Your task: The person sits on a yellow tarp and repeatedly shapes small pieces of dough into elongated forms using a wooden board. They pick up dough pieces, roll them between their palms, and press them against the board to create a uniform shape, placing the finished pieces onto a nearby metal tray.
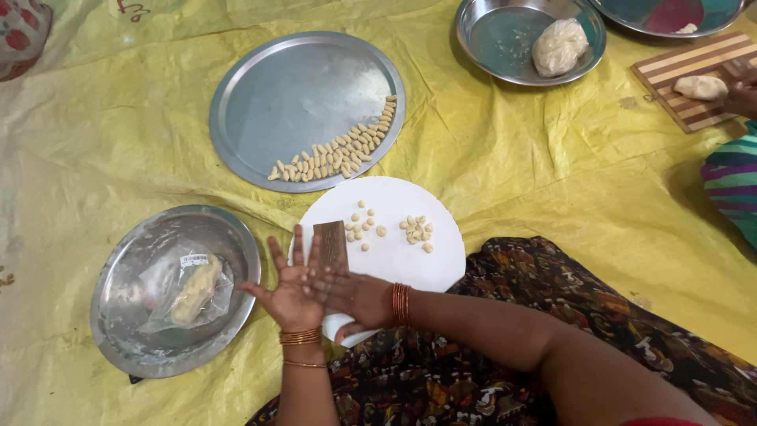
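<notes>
Two hands are meeting low in the head view. The left hand (285, 293) is lying palm up with its fingers spread, and the right hand (349, 293) is pressing flat across it. Whether a bit of dough is sitting between the palms cannot be told.

By the look of it, a rolling step is going on. Any setting-down would call for a free patch on the white round board (410, 268).

Just beyond the fingertips, a ribbed brown block (330, 243) is lying on that board. Small dough balls (361, 225) and a cluster of shaped pieces (416, 229) are resting beside it.

Left of the hands, a steel bowl (106, 315) is holding bagged dough (194, 289). Farther off, a steel plate (292, 87) is carrying rows of curled pieces (341, 151).

A crumpled yellow sheet (552, 166) is covering the floor. At the far right, another person's hand (743, 96) is working a dough lump (700, 87) on a striped board (694, 55).
</notes>
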